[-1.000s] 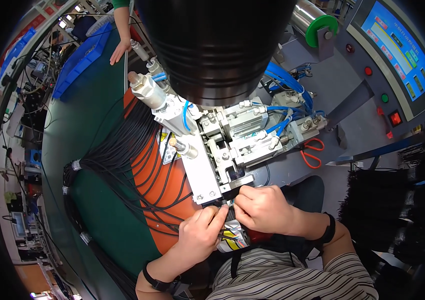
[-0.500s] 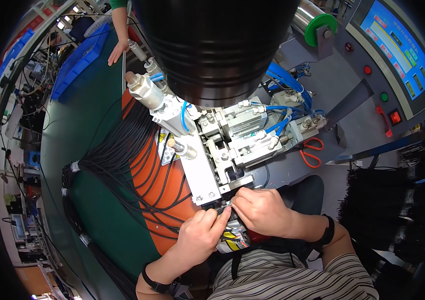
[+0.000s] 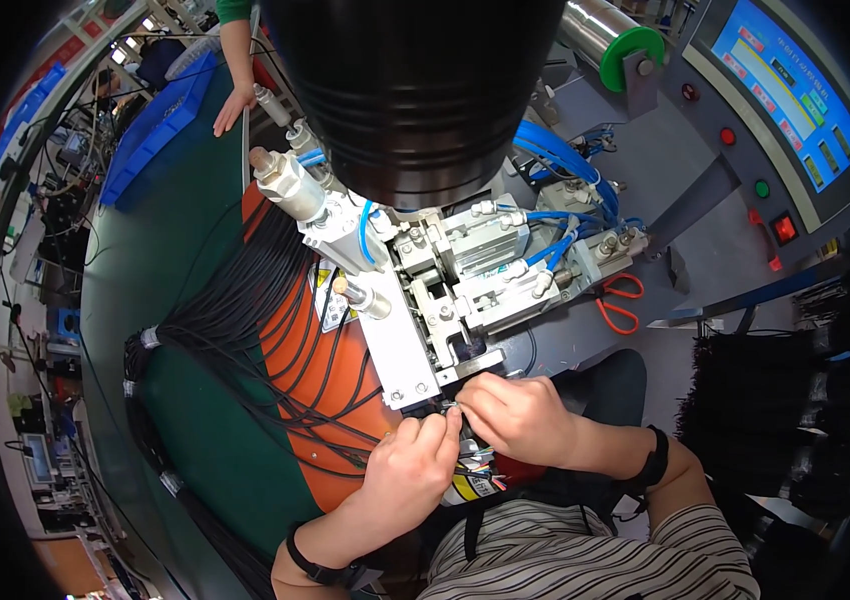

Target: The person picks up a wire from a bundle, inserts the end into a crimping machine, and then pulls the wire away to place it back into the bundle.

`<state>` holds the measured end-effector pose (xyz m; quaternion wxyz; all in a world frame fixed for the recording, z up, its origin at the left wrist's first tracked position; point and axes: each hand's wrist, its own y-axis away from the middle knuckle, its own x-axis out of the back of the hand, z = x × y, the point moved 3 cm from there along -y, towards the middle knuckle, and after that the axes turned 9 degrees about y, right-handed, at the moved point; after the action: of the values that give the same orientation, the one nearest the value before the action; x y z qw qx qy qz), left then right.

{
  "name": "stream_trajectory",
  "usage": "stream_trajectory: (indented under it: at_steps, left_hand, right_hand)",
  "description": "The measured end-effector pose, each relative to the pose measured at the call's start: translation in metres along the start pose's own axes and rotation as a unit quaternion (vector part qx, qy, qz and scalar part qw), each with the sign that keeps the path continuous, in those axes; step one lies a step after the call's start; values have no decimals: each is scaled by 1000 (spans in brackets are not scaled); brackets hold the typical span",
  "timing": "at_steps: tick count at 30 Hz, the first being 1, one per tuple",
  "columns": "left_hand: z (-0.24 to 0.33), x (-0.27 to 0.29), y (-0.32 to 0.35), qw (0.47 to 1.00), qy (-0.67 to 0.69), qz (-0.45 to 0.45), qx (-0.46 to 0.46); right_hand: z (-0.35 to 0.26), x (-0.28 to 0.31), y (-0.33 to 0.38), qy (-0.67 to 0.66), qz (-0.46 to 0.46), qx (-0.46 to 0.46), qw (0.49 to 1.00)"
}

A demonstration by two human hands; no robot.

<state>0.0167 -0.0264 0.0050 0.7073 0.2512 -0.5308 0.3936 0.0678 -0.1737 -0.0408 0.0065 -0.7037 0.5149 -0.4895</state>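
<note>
My left hand [image 3: 410, 465] is closed in a pinch on a black cable, its thumb and forefinger raised toward the machine's front edge. Right beside it my right hand [image 3: 517, 420] pinches thin wires at the cable's end; the fingertips nearly meet and hide most of them. Thin coloured wire ends [image 3: 490, 472] fan out below the hands, over a yellow and white label [image 3: 469, 489]. Just beyond my fingers stands the bench machine [image 3: 400, 350], with a white metal plate, clamps and air cylinders.
Many black cables [image 3: 235, 270] spread over the orange mat [image 3: 330, 465] and green table [image 3: 190, 440] at left. A black cylinder [image 3: 410, 110] overhangs the machine. Red-handled scissors [image 3: 620, 303] lie right. A screen [image 3: 795, 95] stands far right. Another person's hand [image 3: 233, 108] rests near a blue tray [image 3: 160, 130].
My left hand has shifted slightly and turned, its fingers drawn closer to the right hand's. Coloured wire ends now show below the hands. The view has moved slightly.
</note>
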Motion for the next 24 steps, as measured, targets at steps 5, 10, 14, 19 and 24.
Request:
stream_trajectory:
  at_steps: [5, 10, 14, 19, 24]
  left_hand:
    - [-7, 5, -2, 998, 50, 16, 24]
    - [-23, -1, 23, 988, 121, 94, 29]
    - [-27, 1, 44, 989, 23, 137, 60]
    - [-24, -8, 43, 976, 96, 133, 143]
    - [-21, -2, 27, 943, 270, 160, 114]
  right_hand:
    - [10, -1, -4, -40, -126, -69, 989]
    - [19, -3, 0, -191, -113, -156, 962]
    - [19, 2, 5, -130, -104, -154, 974]
    - [-15, 16, -3, -325, -163, -90, 927]
    - [-12, -7, -1, -314, -10, -19, 949]
